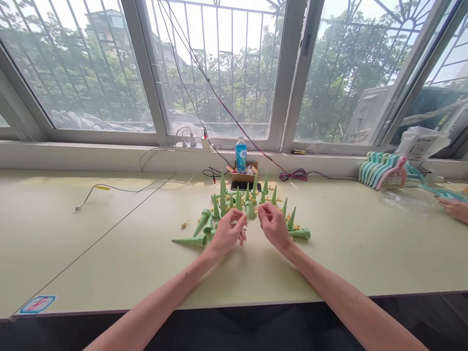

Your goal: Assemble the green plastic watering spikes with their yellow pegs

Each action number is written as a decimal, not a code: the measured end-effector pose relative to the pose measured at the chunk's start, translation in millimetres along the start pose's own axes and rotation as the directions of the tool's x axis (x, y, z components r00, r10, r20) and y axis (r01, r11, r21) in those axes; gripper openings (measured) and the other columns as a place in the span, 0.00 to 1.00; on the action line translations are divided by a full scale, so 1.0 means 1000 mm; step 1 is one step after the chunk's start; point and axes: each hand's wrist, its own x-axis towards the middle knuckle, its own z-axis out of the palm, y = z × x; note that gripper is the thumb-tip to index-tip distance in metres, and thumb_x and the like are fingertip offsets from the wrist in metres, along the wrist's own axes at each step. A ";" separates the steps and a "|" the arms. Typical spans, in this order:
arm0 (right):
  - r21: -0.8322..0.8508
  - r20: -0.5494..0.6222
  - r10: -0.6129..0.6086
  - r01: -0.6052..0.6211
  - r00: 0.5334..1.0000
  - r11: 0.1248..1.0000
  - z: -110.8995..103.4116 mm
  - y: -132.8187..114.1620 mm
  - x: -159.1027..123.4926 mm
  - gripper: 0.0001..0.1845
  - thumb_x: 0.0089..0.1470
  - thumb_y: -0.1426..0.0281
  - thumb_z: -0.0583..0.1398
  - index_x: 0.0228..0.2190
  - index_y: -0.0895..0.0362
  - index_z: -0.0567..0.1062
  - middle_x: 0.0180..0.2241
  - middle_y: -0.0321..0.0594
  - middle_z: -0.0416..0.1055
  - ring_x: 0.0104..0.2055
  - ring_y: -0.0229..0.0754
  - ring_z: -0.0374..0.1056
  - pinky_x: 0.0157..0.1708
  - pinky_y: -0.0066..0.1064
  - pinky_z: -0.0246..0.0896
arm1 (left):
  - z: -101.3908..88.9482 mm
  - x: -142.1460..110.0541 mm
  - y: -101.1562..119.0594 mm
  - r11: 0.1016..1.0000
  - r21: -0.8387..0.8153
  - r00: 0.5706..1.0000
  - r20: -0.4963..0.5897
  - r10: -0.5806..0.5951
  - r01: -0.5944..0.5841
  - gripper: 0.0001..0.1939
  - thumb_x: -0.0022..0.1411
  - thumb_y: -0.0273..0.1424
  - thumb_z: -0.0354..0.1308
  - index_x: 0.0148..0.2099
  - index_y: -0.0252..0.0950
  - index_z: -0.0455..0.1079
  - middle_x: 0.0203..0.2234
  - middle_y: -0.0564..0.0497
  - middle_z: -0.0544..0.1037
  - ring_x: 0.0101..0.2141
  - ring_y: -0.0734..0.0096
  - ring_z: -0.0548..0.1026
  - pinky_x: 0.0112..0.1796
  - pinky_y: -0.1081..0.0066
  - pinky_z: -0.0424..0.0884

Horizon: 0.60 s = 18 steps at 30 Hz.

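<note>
Over the table my left hand (230,230) is closed, thumb and forefinger brought together and the other fingers loosely curled; what lies between its fingertips, if anything, is too small to make out. My right hand (272,225) faces it, pinching a small yellow piece (256,211) at its fingertips. Just beyond the gap between the hands stands a green plant-watering spike (250,209). Several more green spikes (223,192) stand point up around it. Others lie on their sides, such as a spike (192,241) left of my left hand and a spike (300,234) beside my right wrist.
A loose yellow piece (185,224) lies at the left. Behind the spikes are a dark phone (245,186), a cardboard box (243,177) and a blue bottle (241,156). Cables (294,174) and pastel hangers (382,170) lie farther right. Another person's hand (453,208) shows at the right edge.
</note>
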 end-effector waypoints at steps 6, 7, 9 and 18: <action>0.038 0.068 -0.042 0.040 0.997 0.998 0.000 -0.001 -0.002 0.15 0.62 0.58 0.52 0.28 0.55 0.64 0.19 0.30 0.54 0.19 0.33 0.50 0.18 0.26 0.49 | -0.003 0.002 0.000 0.955 -0.194 0.960 0.213 -0.184 0.226 0.30 0.59 0.56 0.51 0.30 0.30 0.68 0.22 0.50 0.70 0.16 0.77 0.67 0.16 0.76 0.63; 0.042 0.079 -0.051 0.048 0.996 0.998 0.000 -0.001 -0.002 0.15 0.62 0.58 0.52 0.28 0.55 0.64 0.19 0.30 0.55 0.19 0.33 0.50 0.18 0.27 0.49 | -0.003 0.002 -0.001 0.949 -0.201 0.953 0.230 -0.195 0.243 0.31 0.58 0.57 0.51 0.30 0.30 0.68 0.22 0.49 0.71 0.16 0.77 0.67 0.16 0.76 0.63; 0.042 0.091 -0.056 0.052 0.994 0.998 0.001 0.001 -0.002 0.15 0.62 0.58 0.52 0.28 0.55 0.64 0.19 0.30 0.54 0.19 0.33 0.50 0.19 0.27 0.49 | -0.003 0.003 -0.003 0.945 -0.204 0.950 0.238 -0.204 0.254 0.31 0.56 0.58 0.52 0.31 0.30 0.69 0.23 0.49 0.71 0.17 0.78 0.67 0.16 0.76 0.63; 0.033 0.097 -0.057 0.054 0.994 0.998 0.000 0.001 -0.001 0.15 0.62 0.59 0.52 0.28 0.55 0.64 0.20 0.30 0.55 0.19 0.33 0.50 0.19 0.27 0.50 | -0.005 0.001 -0.001 0.962 -0.180 0.961 0.226 -0.161 0.203 0.26 0.58 0.54 0.55 0.32 0.32 0.67 0.28 0.49 0.72 0.17 0.80 0.67 0.17 0.77 0.65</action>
